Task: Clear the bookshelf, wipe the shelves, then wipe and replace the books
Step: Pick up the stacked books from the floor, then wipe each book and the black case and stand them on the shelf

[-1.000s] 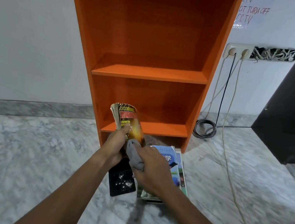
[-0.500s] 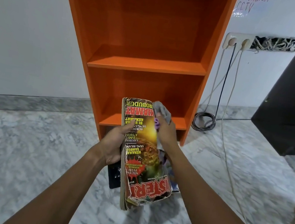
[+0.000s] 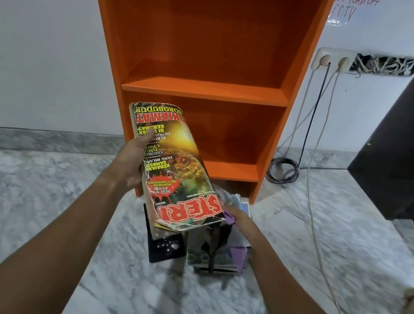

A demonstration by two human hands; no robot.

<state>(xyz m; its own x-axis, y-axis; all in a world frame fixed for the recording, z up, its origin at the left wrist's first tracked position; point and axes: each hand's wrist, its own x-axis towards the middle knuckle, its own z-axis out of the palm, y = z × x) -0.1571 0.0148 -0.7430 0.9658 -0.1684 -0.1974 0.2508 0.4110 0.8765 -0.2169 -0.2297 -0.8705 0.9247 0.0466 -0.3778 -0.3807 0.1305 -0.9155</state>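
2 hands work in front of the orange bookshelf [image 3: 205, 93], which stands on the marble floor [image 3: 14, 206] against a white wall. The left hand [image 3: 132, 163] grips a worn magazine [image 3: 179, 168] by its left edge, thumb across the cover, holding it tilted in the air before the lower shelf. Beneath it a black book [image 3: 166, 248] and a pile of books [image 3: 216, 257] lie on the floor. The right hand [image 3: 241, 223] sits at the magazine's lower right corner, fingers hidden behind it beside a blurred grey cloth [image 3: 226, 197]; its grip cannot be told. Further right, cables [image 3: 315, 106] hang from a wall socket [image 3: 331, 61].
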